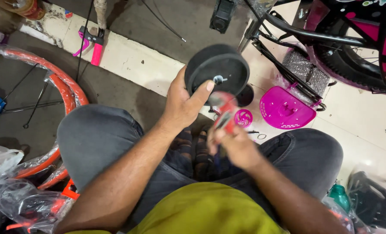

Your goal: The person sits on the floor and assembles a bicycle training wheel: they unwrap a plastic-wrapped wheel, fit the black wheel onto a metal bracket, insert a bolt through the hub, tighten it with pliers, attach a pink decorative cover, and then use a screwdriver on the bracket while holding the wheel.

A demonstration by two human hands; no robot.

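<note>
My left hand (183, 104) grips a small black wheel (217, 73) by its rim, thumb pressed near the metal axle at its hub. My right hand (234, 145), blurred by motion, holds a red-handled tool (224, 112) just below the wheel, its tip close to the hub. Both hands work above my knees, which are in grey trousers. A small pink round cap (243, 118) and a black disc (246, 95) lie on the floor just beyond the hands.
A pink plastic cover (284, 108) lies on the floor to the right, beside a small black and pink bicycle (331, 39). An orange wheel rim (63, 86) in plastic wrap lies to the left. A pink-handled tool (95, 47) rests ahead on the left.
</note>
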